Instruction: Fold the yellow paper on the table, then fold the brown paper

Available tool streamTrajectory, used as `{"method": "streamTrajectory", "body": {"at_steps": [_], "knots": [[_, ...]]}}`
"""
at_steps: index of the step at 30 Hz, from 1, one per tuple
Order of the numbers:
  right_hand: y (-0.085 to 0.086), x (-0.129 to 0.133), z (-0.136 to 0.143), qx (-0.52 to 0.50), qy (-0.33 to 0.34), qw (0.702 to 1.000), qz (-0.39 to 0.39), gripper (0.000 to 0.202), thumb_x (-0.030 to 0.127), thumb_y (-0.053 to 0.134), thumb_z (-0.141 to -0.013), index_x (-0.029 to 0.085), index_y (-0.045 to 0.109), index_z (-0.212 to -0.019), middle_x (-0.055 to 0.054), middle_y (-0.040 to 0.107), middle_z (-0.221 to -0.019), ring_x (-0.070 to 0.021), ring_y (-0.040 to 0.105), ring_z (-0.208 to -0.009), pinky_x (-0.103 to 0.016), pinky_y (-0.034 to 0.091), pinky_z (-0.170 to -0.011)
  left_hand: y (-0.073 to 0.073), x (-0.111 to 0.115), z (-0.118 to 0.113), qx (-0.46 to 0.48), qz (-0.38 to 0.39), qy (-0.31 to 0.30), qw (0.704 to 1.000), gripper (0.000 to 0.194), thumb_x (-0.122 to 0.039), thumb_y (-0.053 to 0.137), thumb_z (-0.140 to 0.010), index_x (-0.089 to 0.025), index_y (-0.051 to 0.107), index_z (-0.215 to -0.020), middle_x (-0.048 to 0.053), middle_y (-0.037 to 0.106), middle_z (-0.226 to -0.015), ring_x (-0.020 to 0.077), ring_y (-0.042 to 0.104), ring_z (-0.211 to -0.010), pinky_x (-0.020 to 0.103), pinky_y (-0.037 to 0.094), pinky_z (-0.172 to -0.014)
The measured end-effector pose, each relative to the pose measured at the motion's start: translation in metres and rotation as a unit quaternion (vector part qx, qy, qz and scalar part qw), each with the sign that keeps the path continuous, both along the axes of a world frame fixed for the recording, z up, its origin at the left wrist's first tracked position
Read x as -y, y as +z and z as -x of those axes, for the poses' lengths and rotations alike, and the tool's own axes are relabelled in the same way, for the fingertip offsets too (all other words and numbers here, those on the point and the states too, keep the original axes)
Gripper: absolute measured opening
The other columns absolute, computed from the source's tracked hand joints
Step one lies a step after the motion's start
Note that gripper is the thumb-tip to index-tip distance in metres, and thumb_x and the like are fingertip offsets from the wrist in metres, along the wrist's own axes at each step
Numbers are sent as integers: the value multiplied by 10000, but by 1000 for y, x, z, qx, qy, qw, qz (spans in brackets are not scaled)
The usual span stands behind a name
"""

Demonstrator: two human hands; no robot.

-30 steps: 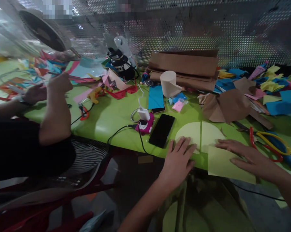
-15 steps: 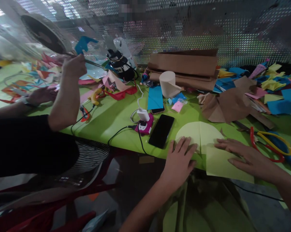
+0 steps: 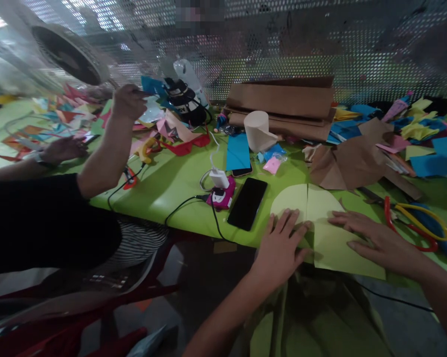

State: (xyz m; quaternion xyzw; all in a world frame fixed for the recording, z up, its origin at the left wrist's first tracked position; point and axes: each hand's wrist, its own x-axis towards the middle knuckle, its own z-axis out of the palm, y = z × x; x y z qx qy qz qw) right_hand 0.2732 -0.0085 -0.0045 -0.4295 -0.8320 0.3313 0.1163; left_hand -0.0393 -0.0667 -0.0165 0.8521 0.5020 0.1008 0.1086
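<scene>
My left hand (image 3: 279, 244) lies palm down with fingers spread on the left part of a pale yellow paper piece with a rounded top (image 3: 288, 197). A thin straight line runs down the middle of this piece. Flat on a pale yellow sheet (image 3: 333, 253) rests my right hand (image 3: 374, 243), its fingers stretched out to the left. The sheet meets the rounded piece's lower right part and juts past the table's front edge. To the right of that hand are scissors (image 3: 407, 233) with red and yellow handles. Neither hand grips anything.
Left of my hands lie a black phone (image 3: 248, 204) and a magenta power adapter (image 3: 221, 194) with cables. A cream paper roll (image 3: 258, 130), folded brown paper (image 3: 279, 101) and coloured scraps (image 3: 420, 126) are behind. A co-worker's raised hand (image 3: 129, 104) is at left, near a fan (image 3: 67, 52).
My left hand has slid slightly right. The pale yellow sheet under my right hand has shifted a little left, against the rounded piece. The co-worker's raised hand has moved right with a blue piece.
</scene>
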Motion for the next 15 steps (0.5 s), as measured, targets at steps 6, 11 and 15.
{"method": "streamTrajectory", "body": {"at_steps": [6,11,15], "knots": [[6,-10,4,0,-17,1000,9,532,526,618,-1000,377,678,-1508,-78,613,-1633,-403,492,-1566,-633,485,-1220,0,-9,0,-7,-1,-5,1000,583,-544,497,-1108,-287,490,-1632,78,335,-1810,326,252,-1695,636,260,-1348],[5,-10,0,-21,-26,999,18,531,561,632,-999,388,677,-1499,-67,610,-1637,-396,495,-1565,-613,485,-1222,-1,-8,3,2,-7,-18,1000,612,-544,480,-1115,-276,448,-1664,80,308,-1820,326,209,-1709,633,235,-1359],[7,-3,-4,-62,-85,994,44,540,575,682,-973,410,671,-1488,-47,614,-1634,-401,552,-1512,-546,532,-1174,2,-4,7,9,-22,-6,1000,627,-515,491,-1116,-278,413,-1691,68,308,-1820,319,180,-1717,613,211,-1375]]}}
